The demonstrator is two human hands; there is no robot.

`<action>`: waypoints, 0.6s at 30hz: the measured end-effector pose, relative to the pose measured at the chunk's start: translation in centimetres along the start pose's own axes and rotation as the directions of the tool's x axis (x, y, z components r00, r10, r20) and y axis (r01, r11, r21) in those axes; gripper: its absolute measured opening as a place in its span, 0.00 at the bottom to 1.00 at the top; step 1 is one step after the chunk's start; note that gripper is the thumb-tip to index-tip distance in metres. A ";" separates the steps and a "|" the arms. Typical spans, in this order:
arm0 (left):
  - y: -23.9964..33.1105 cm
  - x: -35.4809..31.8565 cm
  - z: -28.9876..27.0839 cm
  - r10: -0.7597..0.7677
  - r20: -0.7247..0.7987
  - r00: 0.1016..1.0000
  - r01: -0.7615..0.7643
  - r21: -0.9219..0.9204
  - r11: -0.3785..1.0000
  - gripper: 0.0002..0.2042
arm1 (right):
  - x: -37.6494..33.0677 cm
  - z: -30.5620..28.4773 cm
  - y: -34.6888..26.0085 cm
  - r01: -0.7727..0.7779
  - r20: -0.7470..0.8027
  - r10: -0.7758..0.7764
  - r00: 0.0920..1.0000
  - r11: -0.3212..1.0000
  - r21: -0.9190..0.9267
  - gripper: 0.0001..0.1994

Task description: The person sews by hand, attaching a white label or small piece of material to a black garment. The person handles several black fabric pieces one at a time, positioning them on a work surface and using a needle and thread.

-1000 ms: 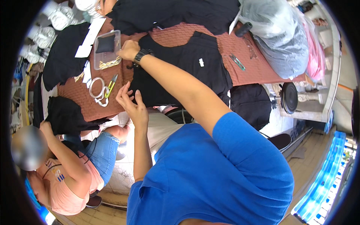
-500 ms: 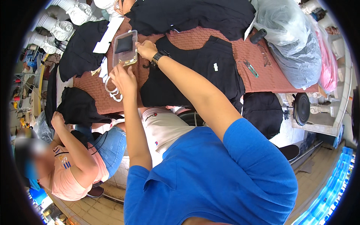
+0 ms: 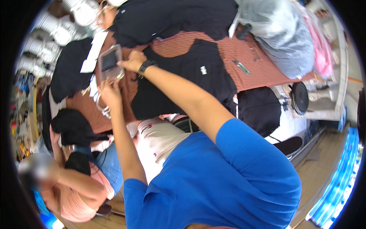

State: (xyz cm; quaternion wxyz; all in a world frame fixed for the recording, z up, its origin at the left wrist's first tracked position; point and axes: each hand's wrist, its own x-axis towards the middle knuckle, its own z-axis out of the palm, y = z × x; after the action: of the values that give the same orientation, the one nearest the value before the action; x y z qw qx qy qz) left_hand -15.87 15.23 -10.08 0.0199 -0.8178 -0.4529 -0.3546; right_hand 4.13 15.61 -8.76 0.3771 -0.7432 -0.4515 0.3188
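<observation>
A clear plastic box (image 3: 109, 62) with a dark inside lies at the far left of the red-brown table (image 3: 263, 72). My right hand (image 3: 130, 61), with a black watch on its wrist, grips the box's right edge. My left hand (image 3: 109, 90) reaches up from below, and its fingers close on the box's lower edge. A black garment (image 3: 183, 82) with a small white label lies spread out just right of both hands. White cord loops (image 3: 100, 107) lie beside my left wrist.
More black garments cover the table's far and left sides. Grey and pink plastic bags (image 3: 284, 38) are piled at the right, with a small metal tool (image 3: 241, 66) near them. A person in a pink top (image 3: 72, 191) sits lower left, holding black cloth. White thread cones (image 3: 57, 34) stand upper left.
My left hand left the black garment and rose to the box's lower edge. My right hand stayed at the box's right side. The view shifted.
</observation>
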 end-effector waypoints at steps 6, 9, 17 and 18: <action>5.9 -0.2 -2.1 -0.062 -0.063 0.996 0.053 -0.135 0.989 0.16 | -6.0 -3.9 1.4 0.175 -0.180 -0.128 0.975 0.945 0.275 0.25; 10.1 -1.7 -2.2 0.026 -0.097 0.995 -0.054 -0.291 0.955 0.14 | -11.2 -7.6 3.7 0.229 -0.220 -0.169 0.961 0.931 0.285 0.19; 20.3 -6.0 0.9 0.324 0.210 0.923 -0.152 -0.574 0.804 0.16 | -19.2 -17.3 15.2 0.233 -0.623 -0.264 0.737 0.963 -0.132 0.06; 21.4 -6.1 1.8 0.377 0.204 0.904 -0.195 -0.587 0.786 0.17 | -19.6 -18.3 16.1 0.169 -0.620 -0.221 0.752 0.975 -0.142 0.07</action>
State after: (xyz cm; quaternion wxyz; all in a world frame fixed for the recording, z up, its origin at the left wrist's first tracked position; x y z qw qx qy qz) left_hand -0.77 -1.23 -8.88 -0.2349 -0.8929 -0.1972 -0.3298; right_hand 18.33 -12.15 -10.45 0.5088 -0.7698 -0.3853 -0.0083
